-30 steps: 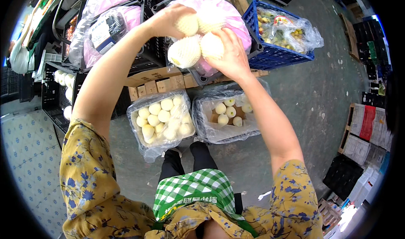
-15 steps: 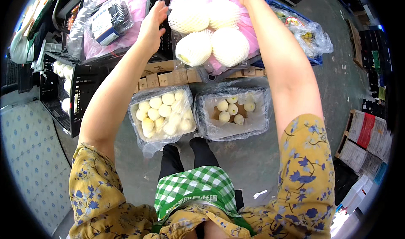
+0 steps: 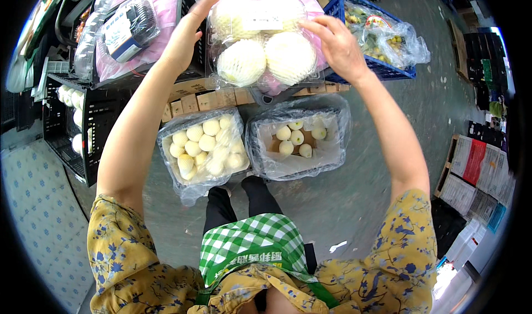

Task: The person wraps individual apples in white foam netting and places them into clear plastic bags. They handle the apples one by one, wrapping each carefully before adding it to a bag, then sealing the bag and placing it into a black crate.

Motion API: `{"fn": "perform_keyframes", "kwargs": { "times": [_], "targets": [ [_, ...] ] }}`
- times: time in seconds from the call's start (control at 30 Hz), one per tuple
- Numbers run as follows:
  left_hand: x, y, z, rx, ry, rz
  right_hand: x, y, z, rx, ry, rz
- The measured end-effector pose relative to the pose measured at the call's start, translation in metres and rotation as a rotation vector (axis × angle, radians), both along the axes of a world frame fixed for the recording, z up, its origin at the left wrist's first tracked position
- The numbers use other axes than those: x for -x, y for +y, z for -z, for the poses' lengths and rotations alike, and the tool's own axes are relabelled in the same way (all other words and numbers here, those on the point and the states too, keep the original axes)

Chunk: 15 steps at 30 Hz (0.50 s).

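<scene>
Bracketing a clear plastic box of round white-netted fruits, left fingers spread, right fingers parted, I seemed to be closing its transparent lid, which called for even pressing.

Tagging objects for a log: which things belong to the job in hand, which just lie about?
Job, as I read it:
left hand and right hand, at the clear box
four netted fruits inside it
left lined crate, right lined crate, probably

Lying about, likely:
blue crate of bagged fruit
dark pack
white scrap
</scene>
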State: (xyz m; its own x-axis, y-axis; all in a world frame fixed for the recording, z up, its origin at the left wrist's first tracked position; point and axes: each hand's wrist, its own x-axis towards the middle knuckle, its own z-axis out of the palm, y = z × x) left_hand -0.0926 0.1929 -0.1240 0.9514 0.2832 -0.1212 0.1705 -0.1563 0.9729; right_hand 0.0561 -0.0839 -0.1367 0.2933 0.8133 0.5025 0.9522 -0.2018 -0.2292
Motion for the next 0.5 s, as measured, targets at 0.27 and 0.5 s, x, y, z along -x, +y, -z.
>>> {"fn": "perform_keyframes", "kwargs": {
  "times": [0.27, 0.5],
  "targets": [
    [-0.004, -0.015, 0.014, -1.031, -0.259, 0.111, 0.081, -0.051, 0.018, 0.052, 1.695, 0.44],
    [-0.008, -0.057, -0.028, -1.382, -0.168, 0.502, 0.081, -0.044, 0.027, -0.227, 2.084, 0.282]
  ]
}}
